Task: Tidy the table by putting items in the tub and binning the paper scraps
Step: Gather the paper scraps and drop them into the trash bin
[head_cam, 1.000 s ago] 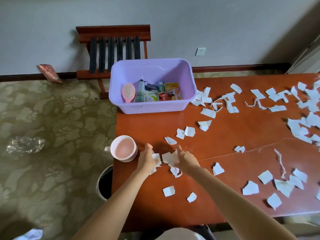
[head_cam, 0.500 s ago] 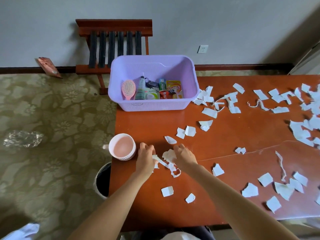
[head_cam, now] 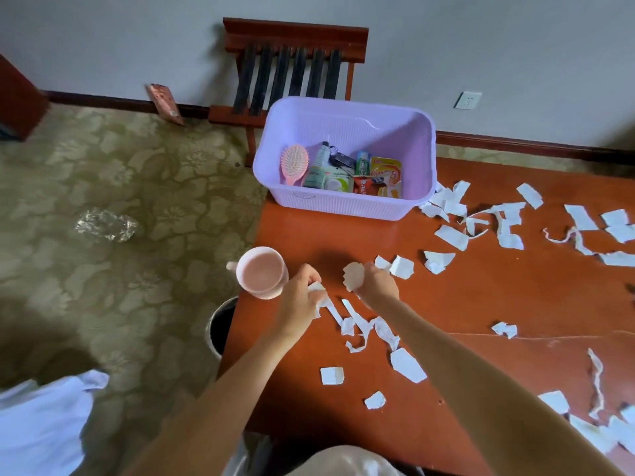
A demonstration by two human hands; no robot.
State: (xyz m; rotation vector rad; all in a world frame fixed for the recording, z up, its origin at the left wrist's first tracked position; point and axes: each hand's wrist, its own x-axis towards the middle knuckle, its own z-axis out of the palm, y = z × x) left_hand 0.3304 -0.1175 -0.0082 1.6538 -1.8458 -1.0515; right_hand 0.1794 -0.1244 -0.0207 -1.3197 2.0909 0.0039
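White paper scraps (head_cam: 508,225) lie scattered over the red-brown table (head_cam: 481,297). My left hand (head_cam: 299,300) is closed on a few scraps just right of the pink mug (head_cam: 262,272). My right hand (head_cam: 376,283) is closed on a bunch of scraps (head_cam: 353,276) that sticks out at its left. Torn strips (head_cam: 364,329) lie on the table just below both hands. The lilac tub (head_cam: 347,207) stands at the table's far left corner and holds a pink hairbrush (head_cam: 293,163), a tube, bottles and packets. A dark bin (head_cam: 221,326) stands on the floor under the table's left edge.
A wooden rack (head_cam: 292,63) stands against the wall behind the tub. Crumpled clear plastic (head_cam: 104,225) lies on the patterned carpet at the left, with a reddish card (head_cam: 165,103) leaning on the skirting. White cloth (head_cam: 44,424) is at the lower left.
Both hands have closed on scraps and lifted slightly; the right hand now holds a bunch. The view has swung left and down, so the table's right side is cut off.
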